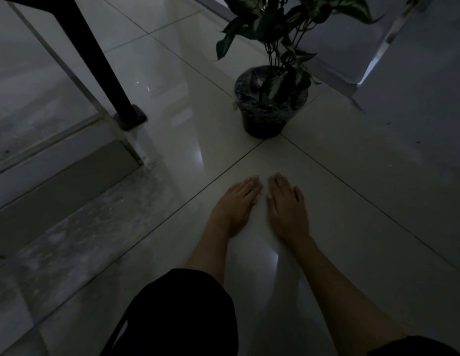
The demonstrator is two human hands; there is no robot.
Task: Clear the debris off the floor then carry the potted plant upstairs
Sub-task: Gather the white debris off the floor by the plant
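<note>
The scene is dim. A potted plant with dark green variegated leaves stands in a black pot (pixel 265 122) lined with crinkled plastic, on the glossy tiled floor (pixel 352 191). My left hand (pixel 234 204) and my right hand (pixel 288 204) lie flat, palms down, side by side on a tile in front of the pot, roughly a hand's length short of it. Their fingertips nearly meet around a small faint speck (pixel 261 192) that I cannot make out clearly. Neither hand holds anything.
A black railing post (pixel 100 62) with a foot plate stands at the left, beside the stair steps (pixel 57 191) that drop away at the lower left. A white wall and an open door edge (pixel 372 62) are behind the plant. My dark-clothed knee (pixel 177 314) is at the bottom.
</note>
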